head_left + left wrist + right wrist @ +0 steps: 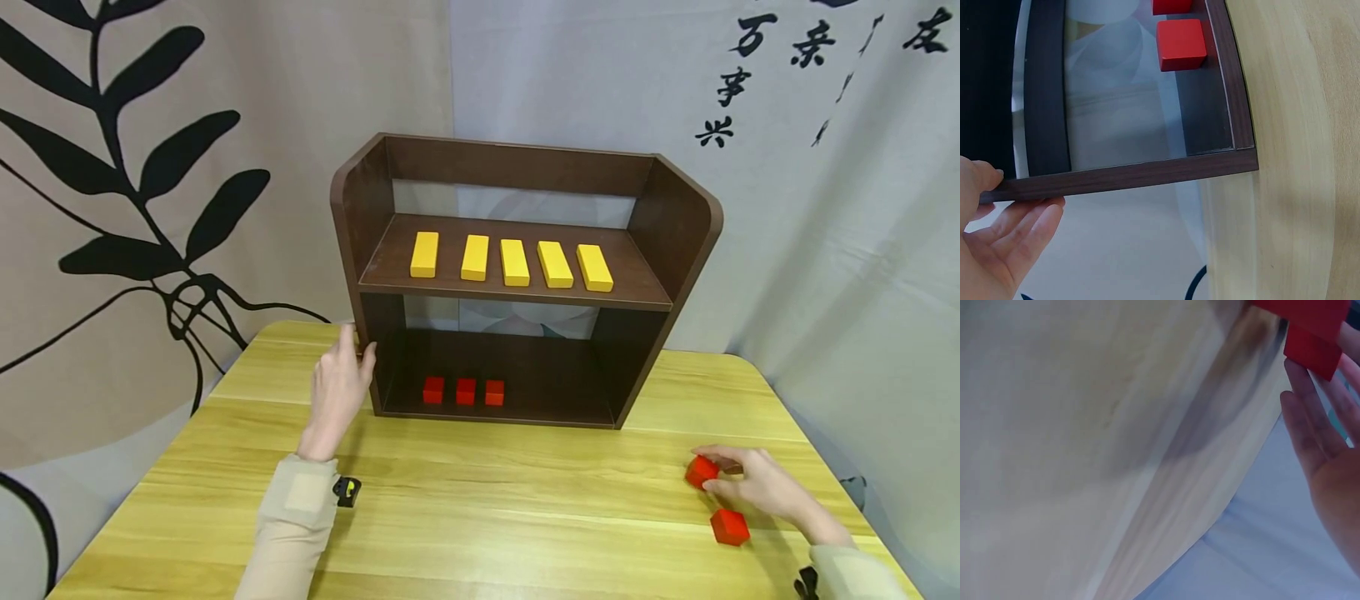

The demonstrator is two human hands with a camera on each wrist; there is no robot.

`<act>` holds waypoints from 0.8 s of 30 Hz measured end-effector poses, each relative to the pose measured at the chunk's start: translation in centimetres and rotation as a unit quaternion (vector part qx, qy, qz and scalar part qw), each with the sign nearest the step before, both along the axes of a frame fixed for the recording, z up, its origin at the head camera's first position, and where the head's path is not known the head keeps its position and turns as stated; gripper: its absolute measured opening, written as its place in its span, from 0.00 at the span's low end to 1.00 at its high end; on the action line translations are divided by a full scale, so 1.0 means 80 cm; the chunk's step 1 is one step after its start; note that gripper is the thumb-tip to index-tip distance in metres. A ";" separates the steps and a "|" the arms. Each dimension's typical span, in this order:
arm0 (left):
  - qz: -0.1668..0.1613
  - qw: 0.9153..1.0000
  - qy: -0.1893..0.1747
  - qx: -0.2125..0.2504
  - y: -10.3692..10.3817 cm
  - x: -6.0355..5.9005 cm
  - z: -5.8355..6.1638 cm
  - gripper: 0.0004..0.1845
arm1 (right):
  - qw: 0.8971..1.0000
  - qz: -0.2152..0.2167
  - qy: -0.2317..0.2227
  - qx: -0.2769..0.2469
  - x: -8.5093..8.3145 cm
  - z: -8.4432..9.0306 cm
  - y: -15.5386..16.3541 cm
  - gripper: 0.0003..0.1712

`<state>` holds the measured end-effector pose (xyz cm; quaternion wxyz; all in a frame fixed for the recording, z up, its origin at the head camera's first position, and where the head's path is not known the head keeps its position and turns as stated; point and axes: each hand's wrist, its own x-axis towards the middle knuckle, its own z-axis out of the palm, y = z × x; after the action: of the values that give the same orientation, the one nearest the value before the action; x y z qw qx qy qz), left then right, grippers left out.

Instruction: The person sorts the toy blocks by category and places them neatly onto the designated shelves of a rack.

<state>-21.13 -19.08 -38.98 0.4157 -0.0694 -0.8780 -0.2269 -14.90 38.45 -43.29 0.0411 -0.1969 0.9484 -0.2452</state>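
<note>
Left hand [339, 392] rests flat against the shelf [365, 250] side; right hand [753, 482] grips a red block [701, 472] near the tabletop [525, 508] edge.

Head cam: looks forward and down, mid-range, at shelf [525, 275] and table [480, 517]. Left wrist cam: close on shelf corner [1235, 162]. Right wrist cam: close on table edge [1166, 487].
</note>
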 end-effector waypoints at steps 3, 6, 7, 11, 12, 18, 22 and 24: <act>0.001 1.000 0.001 0.000 0.000 0.000 0.000 0.14 | 1.000 -0.010 0.021 0.000 -0.002 0.000 -0.004 0.27; 0.000 1.000 0.000 -0.001 0.000 0.000 0.000 0.14 | 0.999 -0.015 0.043 0.002 -0.004 0.001 -0.010 0.26; 0.000 1.000 0.000 -0.001 0.000 0.000 0.000 0.14 | 0.999 -0.015 0.048 0.003 -0.005 0.002 -0.012 0.26; 0.000 1.000 -0.002 -0.001 0.000 0.000 0.001 0.15 | 0.998 -0.015 0.053 0.005 -0.007 0.004 -0.023 0.27; -0.001 1.000 -0.002 0.000 0.000 0.000 0.001 0.15 | 0.998 -0.015 0.053 0.005 -0.008 0.004 -0.026 0.27; -0.003 1.000 0.000 0.002 0.000 0.000 0.000 0.14 | 0.998 -0.002 0.066 0.002 -0.015 0.007 -0.050 0.26; -0.005 1.000 0.013 -0.002 0.000 -0.001 -0.001 0.14 | 0.996 0.008 0.089 -0.002 -0.020 0.009 -0.067 0.26; -0.005 1.000 0.013 -0.002 0.000 -0.001 -0.001 0.15 | 0.995 0.016 0.099 -0.007 -0.024 0.009 -0.076 0.26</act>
<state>-21.18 -19.11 -39.09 0.4255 -0.0779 -0.8727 -0.2266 -16.82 32.34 -42.60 -0.0507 -0.2360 0.9427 -0.2303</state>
